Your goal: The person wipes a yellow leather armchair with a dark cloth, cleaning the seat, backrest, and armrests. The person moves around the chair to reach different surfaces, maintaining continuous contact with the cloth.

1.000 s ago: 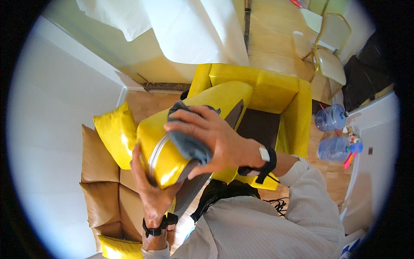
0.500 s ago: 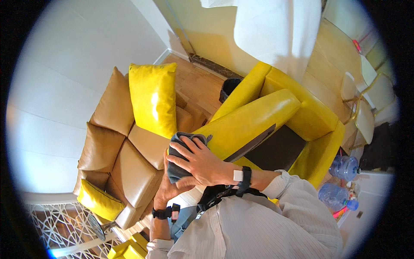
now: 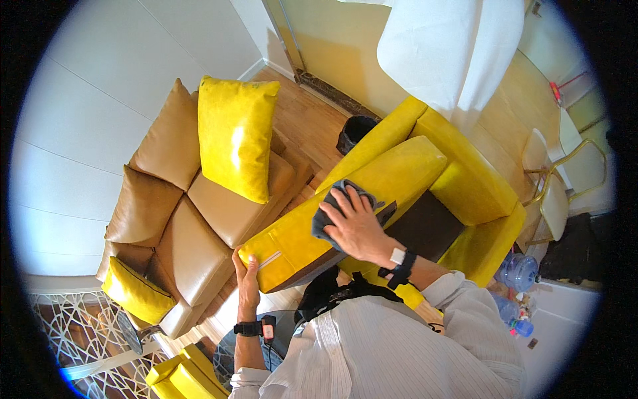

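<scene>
My right hand (image 3: 359, 229) presses a folded grey cloth (image 3: 323, 229) flat against the side of a yellow seat cushion (image 3: 392, 169), fingers spread over the cloth. The cushion stands tilted up on its edge over a yellow armchair (image 3: 488, 249), baring the dark seat base (image 3: 432, 226). My left hand (image 3: 248, 282) grips the cushion's near left corner, thumb on its face beside a pale zip-like strip (image 3: 269, 259); the fingers at the edge are partly hidden.
A tan sofa (image 3: 193, 266) stands to the left, with a large yellow pillow (image 3: 236, 139) and a smaller one (image 3: 136, 292). Behind the armchair are a black bin (image 3: 355, 133) and a white curtain (image 3: 445, 53). Water bottles (image 3: 517, 272) and a chair (image 3: 551, 199) lie right.
My right hand with the cloth has moved right, from the cushion's near end onto its middle. My left hand, earlier beneath the cloth, now holds the cushion's corner.
</scene>
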Demonstrator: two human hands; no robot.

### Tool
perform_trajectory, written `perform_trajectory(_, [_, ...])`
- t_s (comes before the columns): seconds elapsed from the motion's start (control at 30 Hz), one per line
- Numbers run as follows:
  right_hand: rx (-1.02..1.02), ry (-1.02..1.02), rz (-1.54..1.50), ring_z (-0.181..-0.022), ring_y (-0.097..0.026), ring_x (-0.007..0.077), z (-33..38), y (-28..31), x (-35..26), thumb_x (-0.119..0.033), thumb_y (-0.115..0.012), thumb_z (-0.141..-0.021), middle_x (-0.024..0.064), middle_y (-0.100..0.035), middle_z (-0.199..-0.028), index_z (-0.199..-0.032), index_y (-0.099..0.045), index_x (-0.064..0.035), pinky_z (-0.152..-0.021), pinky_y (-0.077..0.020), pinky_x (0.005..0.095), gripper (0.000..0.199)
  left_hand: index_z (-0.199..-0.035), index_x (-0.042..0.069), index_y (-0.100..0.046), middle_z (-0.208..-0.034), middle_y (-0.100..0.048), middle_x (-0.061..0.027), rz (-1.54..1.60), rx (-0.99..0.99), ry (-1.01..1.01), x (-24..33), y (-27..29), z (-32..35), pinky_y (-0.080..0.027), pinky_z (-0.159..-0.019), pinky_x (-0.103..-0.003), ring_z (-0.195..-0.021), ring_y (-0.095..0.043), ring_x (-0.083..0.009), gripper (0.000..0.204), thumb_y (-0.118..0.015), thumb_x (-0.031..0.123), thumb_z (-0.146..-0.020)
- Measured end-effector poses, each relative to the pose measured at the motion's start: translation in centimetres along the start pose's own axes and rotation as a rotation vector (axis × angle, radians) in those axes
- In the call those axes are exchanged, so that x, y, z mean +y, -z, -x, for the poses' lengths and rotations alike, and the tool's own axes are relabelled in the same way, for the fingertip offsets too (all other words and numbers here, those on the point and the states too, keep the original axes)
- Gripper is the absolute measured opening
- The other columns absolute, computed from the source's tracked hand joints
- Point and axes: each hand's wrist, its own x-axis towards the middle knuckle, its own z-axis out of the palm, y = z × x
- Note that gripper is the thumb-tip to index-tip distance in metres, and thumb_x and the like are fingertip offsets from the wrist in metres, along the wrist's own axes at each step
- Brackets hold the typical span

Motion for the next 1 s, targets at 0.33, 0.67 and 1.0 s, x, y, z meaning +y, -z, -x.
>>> perform_trajectory(0.33, [-0.028,0.171,-0.153,-0.15,-0.041,0.0537,-0.8,-6.4,-8.0,-0.053,-0.076,-0.1,0.0276,-0.048,-0.161,-0.152,-0.059,-0.0087,-0.119,-0.0372,0.0665,0.071,-0.157,0.005,-0.047,-0.136,-0.064,-0.0159,-0.27,0.081,-0.023,-2.6,2.0,0.4,-0.052,-0.107,-0.037,-0.12,-0.062,-0.0235,0.056,-0.071,0.028,-0.112])
perform_trajectory(0.67, [0.038,-0.171,0.165,-0.149,-0.041,0.0551,3.0,-0.7,1.6,-0.049,-0.073,-0.103,0.0326,-0.048,-0.157,-0.155,-0.055,-0.0052,-0.116,-0.0377,0.0695,0.07,-0.159,0.005,-0.047,-0.15,-0.057,-0.0269,-0.428,0.198,-0.035,-6.4,1.9,1.3,-0.048,-0.118,-0.048,-0.137,-0.059,-0.0384,0.072,-0.074,0.048,-0.107])
perform_trajectory(1.0, [0.074,-0.039,0.034,-0.156,-0.037,0.0516,4.6,-4.2,-2.4,-0.052,-0.077,-0.098,0.0293,-0.042,-0.168,-0.156,-0.056,-0.0069,-0.122,-0.0358,0.0652,0.077,-0.171,0.003,-0.035,-0.179,-0.03,-0.0229,-1.26,0.037,-0.329,-4.3,-5.9,1.4,-0.006,-0.127,-0.081,-0.168,-0.018,-0.0501,0.091,-0.062,0.06,-0.107])
